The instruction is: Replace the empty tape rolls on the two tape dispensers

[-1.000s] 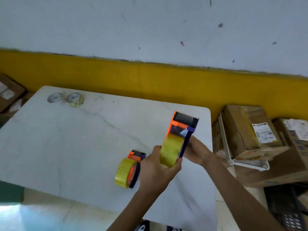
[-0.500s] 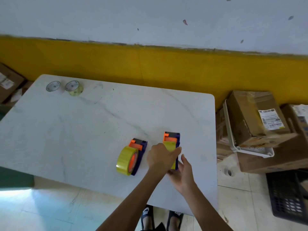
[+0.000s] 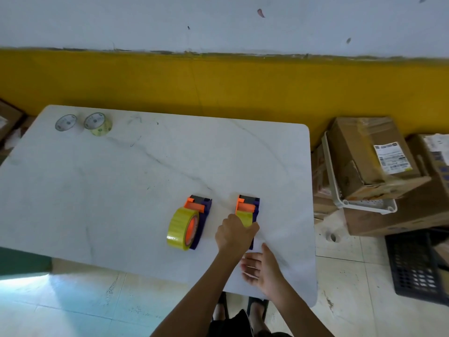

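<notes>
Two orange-and-purple tape dispensers stand side by side on the white marble table (image 3: 121, 190), each carrying a yellow tape roll. The left dispenser (image 3: 192, 222) stands free. My left hand (image 3: 234, 234) is closed over the roll of the right dispenser (image 3: 249, 207), which rests on the table. My right hand (image 3: 261, 271) hovers just behind it near the table's front edge, fingers spread, holding nothing. Two nearly empty tape cores, one grey (image 3: 65, 122) and one yellowish (image 3: 98, 124), lie at the far left corner.
Cardboard boxes (image 3: 374, 156) and a white basket (image 3: 340, 190) are stacked right of the table. A black crate (image 3: 413, 263) sits on the floor. A yellow-and-white wall runs behind. My feet show below the table edge.
The right dispenser came down from mid-air onto the table beside the left one. My right hand let go of it and drew back toward me, opening.
</notes>
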`<act>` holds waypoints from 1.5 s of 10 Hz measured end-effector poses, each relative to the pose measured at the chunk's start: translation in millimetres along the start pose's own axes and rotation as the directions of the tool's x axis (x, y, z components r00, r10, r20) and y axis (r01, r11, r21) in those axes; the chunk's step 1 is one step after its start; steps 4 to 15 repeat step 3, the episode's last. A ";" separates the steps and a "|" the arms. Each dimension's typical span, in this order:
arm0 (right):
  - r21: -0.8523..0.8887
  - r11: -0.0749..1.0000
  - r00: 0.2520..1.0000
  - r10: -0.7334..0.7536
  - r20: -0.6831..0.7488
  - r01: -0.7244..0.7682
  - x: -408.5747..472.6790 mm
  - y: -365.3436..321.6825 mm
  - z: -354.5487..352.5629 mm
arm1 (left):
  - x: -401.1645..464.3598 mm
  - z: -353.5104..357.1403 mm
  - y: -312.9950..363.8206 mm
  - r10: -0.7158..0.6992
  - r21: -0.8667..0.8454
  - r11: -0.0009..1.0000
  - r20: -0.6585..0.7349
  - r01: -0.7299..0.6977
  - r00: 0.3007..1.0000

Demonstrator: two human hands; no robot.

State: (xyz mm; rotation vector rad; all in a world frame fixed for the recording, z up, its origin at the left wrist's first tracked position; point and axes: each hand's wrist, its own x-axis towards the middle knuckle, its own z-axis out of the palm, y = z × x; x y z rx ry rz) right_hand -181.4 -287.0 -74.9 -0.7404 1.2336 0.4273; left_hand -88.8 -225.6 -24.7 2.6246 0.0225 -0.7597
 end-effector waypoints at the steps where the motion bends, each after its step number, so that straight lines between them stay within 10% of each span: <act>1: -0.101 0.990 0.984 -0.116 -0.137 0.102 -5.3 -18.7 -7.2 | -0.2 -1.9 -1.8 -0.024 -0.004 1.000 0.053 0.024 0.998; 3: -0.286 0.816 0.831 -0.547 -0.099 0.503 -25.0 -92.7 13.8 | -0.5 -16.3 0.1 0.000 -0.126 0.992 0.053 0.007 0.999; 15: -0.286 0.816 0.831 -0.547 -0.099 0.503 -25.0 -92.7 13.8 | -0.5 -16.3 0.1 0.000 -0.126 0.992 0.053 0.007 0.999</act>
